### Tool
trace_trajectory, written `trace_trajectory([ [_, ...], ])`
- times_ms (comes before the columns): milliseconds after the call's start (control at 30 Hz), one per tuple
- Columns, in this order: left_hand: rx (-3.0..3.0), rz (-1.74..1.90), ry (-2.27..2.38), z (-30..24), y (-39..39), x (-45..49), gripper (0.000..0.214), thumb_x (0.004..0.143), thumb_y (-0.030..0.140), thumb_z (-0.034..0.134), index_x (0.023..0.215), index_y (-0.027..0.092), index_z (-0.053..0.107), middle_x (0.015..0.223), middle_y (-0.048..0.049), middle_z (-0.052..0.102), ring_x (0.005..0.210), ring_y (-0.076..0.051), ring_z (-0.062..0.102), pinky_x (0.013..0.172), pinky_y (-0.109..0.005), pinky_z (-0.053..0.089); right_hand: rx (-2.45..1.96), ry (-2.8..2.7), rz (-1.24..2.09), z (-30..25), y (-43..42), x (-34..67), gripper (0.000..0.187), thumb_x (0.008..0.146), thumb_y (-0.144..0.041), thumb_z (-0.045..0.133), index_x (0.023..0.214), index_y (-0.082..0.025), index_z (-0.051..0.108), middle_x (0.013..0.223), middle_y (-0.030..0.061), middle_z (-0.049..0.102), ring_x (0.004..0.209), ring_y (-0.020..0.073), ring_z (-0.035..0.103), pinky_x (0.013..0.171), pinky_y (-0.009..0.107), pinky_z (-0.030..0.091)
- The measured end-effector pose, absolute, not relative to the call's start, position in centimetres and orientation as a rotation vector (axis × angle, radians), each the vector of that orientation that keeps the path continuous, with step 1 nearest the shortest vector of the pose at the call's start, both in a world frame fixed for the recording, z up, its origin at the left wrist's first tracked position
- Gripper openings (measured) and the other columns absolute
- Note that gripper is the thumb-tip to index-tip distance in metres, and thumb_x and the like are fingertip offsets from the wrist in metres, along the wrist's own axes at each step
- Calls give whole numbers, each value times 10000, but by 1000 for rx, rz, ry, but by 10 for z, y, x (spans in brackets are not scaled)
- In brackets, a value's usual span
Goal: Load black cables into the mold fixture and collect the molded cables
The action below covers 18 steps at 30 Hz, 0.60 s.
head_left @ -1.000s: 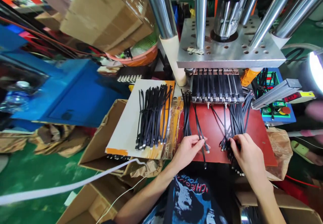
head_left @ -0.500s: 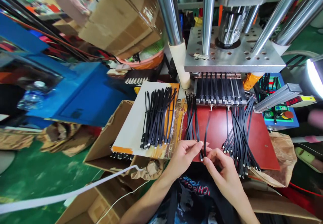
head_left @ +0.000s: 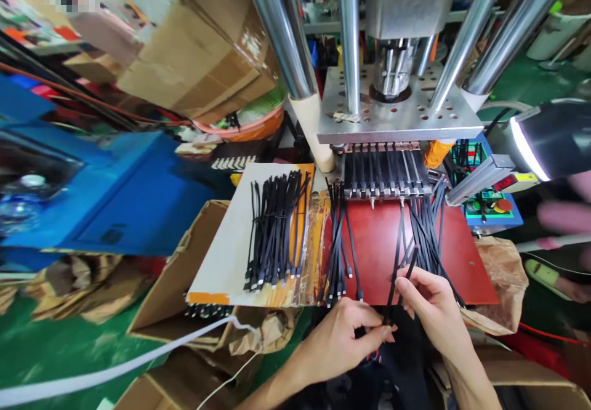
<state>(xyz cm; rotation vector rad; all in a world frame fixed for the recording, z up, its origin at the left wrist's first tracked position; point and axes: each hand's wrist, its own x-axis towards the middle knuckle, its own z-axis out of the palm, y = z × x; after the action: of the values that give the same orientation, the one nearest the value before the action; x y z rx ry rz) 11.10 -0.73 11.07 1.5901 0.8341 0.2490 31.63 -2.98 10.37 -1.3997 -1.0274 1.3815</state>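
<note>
Both hands have moved since half a second ago. Then they met over the near edge of the red board (head_left: pixel 378 244). Now my left hand (head_left: pixel 344 336) sits lower, off that edge, and my right hand (head_left: pixel 427 308) has shifted right, against the right bundle (head_left: pixel 427 231) of cables.

Left thumb and forefinger are closed on the near end of one black cable (head_left: pixel 396 256), which runs far over the board toward the mould (head_left: pixel 385 173). Right fingers are closed too, pinching a strand where the bundle fans out. I cannot tell if it is the same cable or a second one. For the work in hand, I judge that the cable is held away from the bundle and is not laid down anywhere.

About containers: the open cardboard box (head_left: pixel 170 274) at left is mostly covered by a white board (head_left: pixel 226 256) carrying a stack of cables (head_left: pixel 274 231). Under its near edge I see only a row of dark cable ends. The orange basket (head_left: pixel 258 124), far and left of the press, holds something green and something black, too blurred to name.
</note>
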Motion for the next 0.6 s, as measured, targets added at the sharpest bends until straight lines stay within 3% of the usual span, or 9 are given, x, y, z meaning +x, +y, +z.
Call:
trace_trajectory([
  [67, 1680, 58, 815, 107, -6, 109, 403, 1020, 338, 636, 646, 192, 668, 677, -5, 713, 630, -171, 656, 629, -304, 411, -1418, -1041, 1294, 99, -28, 318, 375, 974, -539, 711, 872, -178, 725, 643, -25, 550, 556, 108, 480, 516, 231, 379],
  [133, 1757, -51, 765, 112, 2, 110, 328, 978, 285, 676, 662, 204, 644, 661, 13, 675, 608, -172, 621, 613, -312, 380, -1427, -1087, 1203, 97, -28, 320, 371, 988, -505, 705, 799, -185, 686, 697, -11, 587, 588, 107, 482, 528, 231, 377],
  [200, 1760, 42, 769, 125, 17, 116, 99, 954, 257, 706, 867, 220, 734, 822, 10, 739, 738, -186, 672, 692, -292, 448, -1414, -1171, 1144, 97, -29, 321, 390, 1015, -461, 676, 739, -189, 629, 745, 1, 614, 626, 111, 504, 558, 231, 396],
  [233, 1737, 157, 793, 133, 26, 120, 82, 952, 271, 722, 1010, 225, 759, 937, -2, 766, 828, -194, 694, 757, -286, 486, -1401, -1224, 1123, 97, -30, 320, 393, 1030, -436, 659, 727, -192, 606, 744, -1, 609, 635, 113, 509, 569, 231, 399],
  [300, 1681, 419, 853, 148, 48, 131, 258, 969, 316, 723, 1203, 210, 750, 1075, -32, 776, 938, -199, 702, 867, -293, 523, -1372, -1329, 1075, 96, -31, 319, 385, 1048, -389, 636, 719, -199, 573, 718, -12, 573, 636, 113, 504, 578, 229, 396],
  [467, 1629, 572, 754, 162, 87, 148, 193, 987, 303, 711, 929, 149, 812, 939, -65, 775, 876, -178, 705, 844, -282, 527, -1332, -1482, 991, 92, -32, 317, 234, 1073, -301, 573, 874, -225, 670, 834, 18, 621, 734, 150, 573, 694, 249, 488],
  [600, 1579, 521, 689, 157, 95, 146, 206, 970, 354, 760, 939, 170, 845, 959, -69, 763, 866, -168, 705, 808, -267, 542, -1338, -1488, 996, 94, -28, 322, 219, 1081, -292, 543, 1042, -265, 756, 935, 61, 669, 830, 203, 633, 801, 318, 544],
])
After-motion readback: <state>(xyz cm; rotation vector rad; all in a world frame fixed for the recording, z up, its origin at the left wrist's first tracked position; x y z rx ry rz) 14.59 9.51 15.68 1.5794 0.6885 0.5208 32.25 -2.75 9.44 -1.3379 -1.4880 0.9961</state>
